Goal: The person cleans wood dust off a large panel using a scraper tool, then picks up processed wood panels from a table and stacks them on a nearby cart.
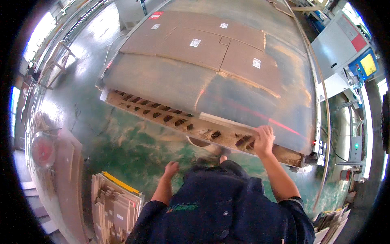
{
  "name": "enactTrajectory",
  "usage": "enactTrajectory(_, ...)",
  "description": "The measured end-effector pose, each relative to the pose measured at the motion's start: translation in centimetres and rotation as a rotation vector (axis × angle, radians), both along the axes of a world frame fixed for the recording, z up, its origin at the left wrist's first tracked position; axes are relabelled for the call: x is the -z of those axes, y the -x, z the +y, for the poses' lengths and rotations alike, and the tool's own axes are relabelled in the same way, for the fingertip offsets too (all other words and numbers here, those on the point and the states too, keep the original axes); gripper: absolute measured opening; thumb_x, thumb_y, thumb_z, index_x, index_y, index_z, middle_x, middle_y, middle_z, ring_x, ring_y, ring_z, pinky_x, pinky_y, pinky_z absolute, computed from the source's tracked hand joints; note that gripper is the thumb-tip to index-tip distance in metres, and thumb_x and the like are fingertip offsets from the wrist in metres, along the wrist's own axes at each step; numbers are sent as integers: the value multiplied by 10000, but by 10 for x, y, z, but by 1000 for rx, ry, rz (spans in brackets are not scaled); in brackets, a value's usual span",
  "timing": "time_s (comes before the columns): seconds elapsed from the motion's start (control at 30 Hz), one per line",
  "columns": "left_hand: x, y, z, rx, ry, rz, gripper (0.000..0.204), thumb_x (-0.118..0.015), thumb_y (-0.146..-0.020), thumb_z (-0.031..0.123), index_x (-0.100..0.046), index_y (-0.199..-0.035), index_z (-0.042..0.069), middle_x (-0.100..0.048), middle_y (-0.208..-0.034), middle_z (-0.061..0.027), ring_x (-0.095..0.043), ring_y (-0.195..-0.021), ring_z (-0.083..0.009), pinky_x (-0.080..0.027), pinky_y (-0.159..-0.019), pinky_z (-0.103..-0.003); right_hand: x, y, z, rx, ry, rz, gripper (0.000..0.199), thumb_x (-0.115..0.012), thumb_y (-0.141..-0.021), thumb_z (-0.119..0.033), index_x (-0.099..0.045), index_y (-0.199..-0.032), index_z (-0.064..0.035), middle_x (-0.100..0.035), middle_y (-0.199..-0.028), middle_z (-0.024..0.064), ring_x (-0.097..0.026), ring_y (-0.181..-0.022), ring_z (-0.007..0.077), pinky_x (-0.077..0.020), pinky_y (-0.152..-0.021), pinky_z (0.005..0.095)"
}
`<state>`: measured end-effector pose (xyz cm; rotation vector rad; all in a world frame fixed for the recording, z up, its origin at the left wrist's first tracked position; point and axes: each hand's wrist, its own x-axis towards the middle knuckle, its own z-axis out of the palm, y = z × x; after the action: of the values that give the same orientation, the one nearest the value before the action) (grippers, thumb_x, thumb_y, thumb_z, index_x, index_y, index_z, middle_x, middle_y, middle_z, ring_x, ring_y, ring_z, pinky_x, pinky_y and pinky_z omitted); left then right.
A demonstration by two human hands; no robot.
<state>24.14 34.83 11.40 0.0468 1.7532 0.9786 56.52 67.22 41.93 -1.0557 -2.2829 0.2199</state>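
My right hand (264,139) is closed round the right end of a narrow pale board strip (225,120). The strip lies along the near edge of a large grey machine table (162,75), above a sawdust-filled slotted trough (178,120). My left hand (171,168) hangs low in front of my body, fingers curled, with nothing visible in it. Farther back on the table lie several brown cut panels (207,44) with white labels, fitted close together.
Sawdust streaks the table, and a red light line crosses its near right. Stacked boards (115,207) stand at lower left, beside leaning panels (67,175). More board pieces (333,223) sit at lower right. A control cabinet with a yellow screen (368,64) stands at right.
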Motion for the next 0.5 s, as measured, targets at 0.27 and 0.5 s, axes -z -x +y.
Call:
enactTrajectory(0.27,40,3,-41,322,170,-49,246,-543,-884,218,-601,-1059,54,-637,-816,-54,-578,-651,-191,-483,-619,-317,-10,-78,34,506,194,366,172,-621,-711,73,-615,-857,-18,-593,-828,87,-558,-781,232,-453,-713,347)
enactTrajectory(0.5,70,24,-86,35,-136,-833,224,-563,-783,135,-650,-988,108,-657,-872,-50,-603,-753,-203,-483,-664,-321,13,-171,120,925,545,833,103,-632,-764,46,-635,-862,16,-592,-770,24,-538,-674,123,-450,-621,291)
